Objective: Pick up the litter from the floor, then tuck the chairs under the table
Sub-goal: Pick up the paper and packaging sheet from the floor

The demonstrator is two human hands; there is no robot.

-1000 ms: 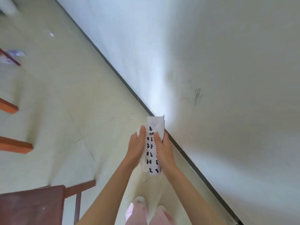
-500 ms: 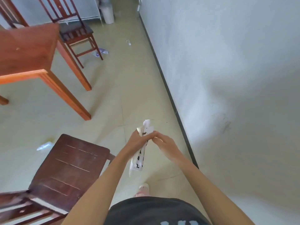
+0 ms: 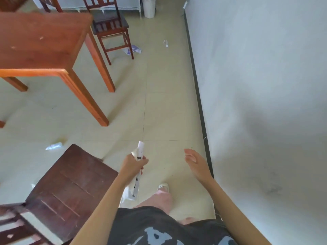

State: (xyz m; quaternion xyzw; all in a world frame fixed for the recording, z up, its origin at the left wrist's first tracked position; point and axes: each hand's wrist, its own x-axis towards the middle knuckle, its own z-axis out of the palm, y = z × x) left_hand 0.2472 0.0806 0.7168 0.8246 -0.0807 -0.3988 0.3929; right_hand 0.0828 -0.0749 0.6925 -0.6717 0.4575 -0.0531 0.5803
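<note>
I see a home dining room: wooden table [image 3: 40, 41] and chairs [image 3: 109, 25] ahead-left of my closed fist, tiled floor [image 3: 159, 106], white bin [image 3: 149, 7] beyond.

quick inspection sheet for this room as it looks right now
surface: pale tiled floor, bare along the wall side
job's things: rolled printed paper in hand; crumpled wrapper on the floor just beyond the near chair; purple-white paper at the far chair's leg; small white scrap further on; wooden table, both chairs not tucked under
clutter: white bin by the far wall
hands: left hand closed on the rolled printed paper; right hand open and empty
cables: nothing seen
surroundings: white wall on the right with a dark skirting strip
</note>
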